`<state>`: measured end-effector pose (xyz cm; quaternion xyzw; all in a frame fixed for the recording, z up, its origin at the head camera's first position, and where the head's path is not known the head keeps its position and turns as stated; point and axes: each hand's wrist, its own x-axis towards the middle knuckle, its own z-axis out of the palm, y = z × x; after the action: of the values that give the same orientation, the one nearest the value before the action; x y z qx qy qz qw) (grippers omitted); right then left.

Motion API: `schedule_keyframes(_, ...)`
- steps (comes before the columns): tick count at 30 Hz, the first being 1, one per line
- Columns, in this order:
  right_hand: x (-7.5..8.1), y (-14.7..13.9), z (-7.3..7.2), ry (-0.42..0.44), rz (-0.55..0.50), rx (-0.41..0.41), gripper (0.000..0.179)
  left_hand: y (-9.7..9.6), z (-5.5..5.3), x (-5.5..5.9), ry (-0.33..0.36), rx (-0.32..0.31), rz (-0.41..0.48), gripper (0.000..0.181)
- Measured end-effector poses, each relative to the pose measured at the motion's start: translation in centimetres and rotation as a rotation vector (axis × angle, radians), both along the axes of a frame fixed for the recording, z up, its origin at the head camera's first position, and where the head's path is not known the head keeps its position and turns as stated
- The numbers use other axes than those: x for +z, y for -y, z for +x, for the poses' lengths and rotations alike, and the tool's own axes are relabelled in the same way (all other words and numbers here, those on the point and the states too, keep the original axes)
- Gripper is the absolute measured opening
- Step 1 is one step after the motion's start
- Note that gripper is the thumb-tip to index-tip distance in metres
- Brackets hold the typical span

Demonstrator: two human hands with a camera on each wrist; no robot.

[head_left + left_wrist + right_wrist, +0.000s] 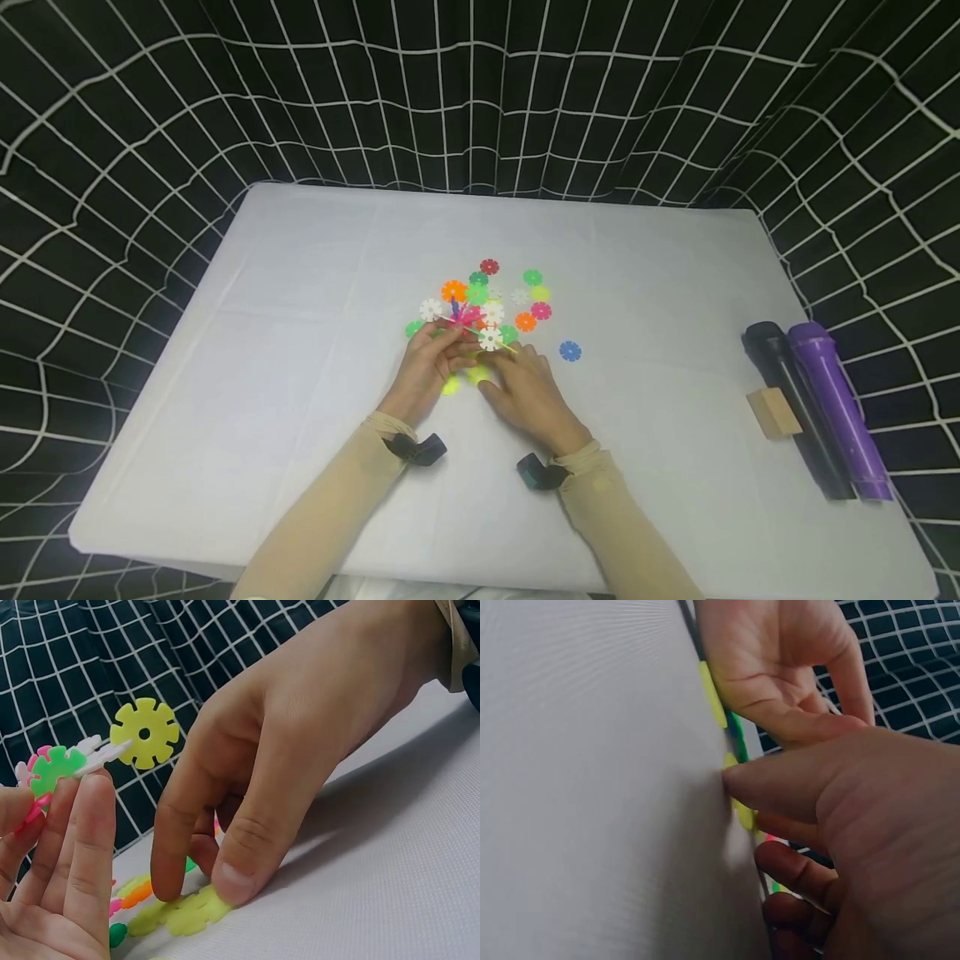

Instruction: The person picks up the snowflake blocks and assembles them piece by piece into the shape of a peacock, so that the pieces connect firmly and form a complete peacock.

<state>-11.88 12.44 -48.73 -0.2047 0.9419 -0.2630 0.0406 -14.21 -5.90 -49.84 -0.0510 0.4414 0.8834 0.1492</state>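
My left hand (pixel 422 373) pinches a joined cluster of notched plastic snowflake discs, raised above the table. Pink pieces (pixel 467 317), a green disc (pixel 57 771), white discs and a yellow disc (pixel 145 733) at its outer end make up the cluster. Just to the right, my right hand (pixel 531 393) reaches down to the tabletop, fingers bent. Its thumb and forefinger touch a loose yellow snowflake disc (pixel 199 911) at its edges, and the disc lies almost flat. Another yellow disc (pixel 450 385) lies below the left hand. The right hand's other fingers are partly hidden.
Loose discs in several colours spread beyond the hands, including an orange disc (pixel 526 322) and a blue disc (pixel 570 351) off to the right. A wooden block (pixel 774 413), a black tube (pixel 798 408) and a purple tube (pixel 840 412) lie along the white table's (pixel 300 333) right side.
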Motion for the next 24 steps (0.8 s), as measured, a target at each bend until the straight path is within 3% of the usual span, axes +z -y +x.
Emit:
schedule_keyframes(4, -0.1, 0.2, -0.1, 0.033, 0.008, -0.032, 0.04, 0.1, 0.1, 0.0, 0.0, 0.013, 0.015, 0.009)
schedule_keyframes(9, -0.3, 0.5, -0.1, 0.038, 0.046, -0.135, 0.049, 0.1, 0.1, 0.1, 0.008, 0.007, 0.019, 0.011)
schedule_keyframes(15, 0.1, 0.0, -0.4, 0.109, 0.009, -0.211, 0.041, 0.1, 0.1, 0.1, 0.013, -0.009, 0.015, 0.016)
schedule_keyframes(19, 0.4, -1.3, -0.7, 0.24, -0.13, -0.266, 0.038, 0.1, 0.1, 0.2, 0.014, -0.007, 0.02, 0.016)
schedule_keyframes(24, 1.2, -3.3, -1.4, 0.316, -0.516, -0.401, 0.031, 0.1, 0.0, 0.0, 0.007, -0.016, 0.009, 0.016)
